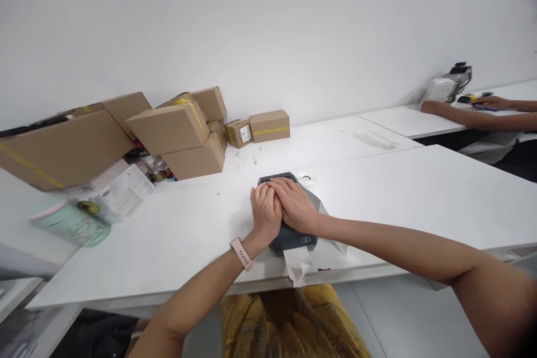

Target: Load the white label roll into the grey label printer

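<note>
A dark grey flat pouch [293, 238] lies on the white table [419, 196] in front of me, with a white sheet [300, 268] sticking out under it at the table's near edge. My left hand [265, 213] and my right hand [295, 202] lie side by side on top of the pouch, fingers flat and pressed down onto it. A pink watch band [240, 253] circles my left wrist. A small white ring-shaped bit [305, 178] sits just beyond the pouch.
A pile of cardboard boxes [176, 131] stands at the back left against the wall, with two small boxes [260, 127] beside it. A mint-green tin [71, 222] and a white packet [121, 193] lie left. Another person's arms [470, 112] rest on a far-right table beside a device [447, 86].
</note>
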Available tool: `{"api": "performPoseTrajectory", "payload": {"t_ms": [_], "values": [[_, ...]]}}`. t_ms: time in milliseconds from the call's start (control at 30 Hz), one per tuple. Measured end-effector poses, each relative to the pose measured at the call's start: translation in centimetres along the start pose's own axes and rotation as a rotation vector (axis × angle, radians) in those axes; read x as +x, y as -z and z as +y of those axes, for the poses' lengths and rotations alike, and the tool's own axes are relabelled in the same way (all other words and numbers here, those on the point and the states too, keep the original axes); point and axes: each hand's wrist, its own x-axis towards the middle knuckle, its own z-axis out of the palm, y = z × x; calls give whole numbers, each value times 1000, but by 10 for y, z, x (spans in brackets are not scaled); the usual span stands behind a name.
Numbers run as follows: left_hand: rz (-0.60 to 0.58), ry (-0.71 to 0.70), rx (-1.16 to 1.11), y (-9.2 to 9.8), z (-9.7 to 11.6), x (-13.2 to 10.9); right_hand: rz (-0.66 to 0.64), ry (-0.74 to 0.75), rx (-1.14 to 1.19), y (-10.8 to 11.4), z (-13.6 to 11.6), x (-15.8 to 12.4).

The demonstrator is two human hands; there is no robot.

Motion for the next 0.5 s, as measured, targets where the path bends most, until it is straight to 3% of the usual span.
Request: {"api": "performPoseTrajectory", "payload": {"t_ms": [100, 200, 400, 500], "values": [[21, -9, -59, 3, 2, -3, 80, -21, 72, 4, 3, -3], [40, 64, -170, 6, 4, -20, 106, -91, 196, 8, 11, -13], [-101, 574, -552, 16, 6, -96, 94, -298, 622, 12, 26, -55], [-25, 730, -656, 32, 3, -132, 94, -359, 716, 14, 23, -75]]}}
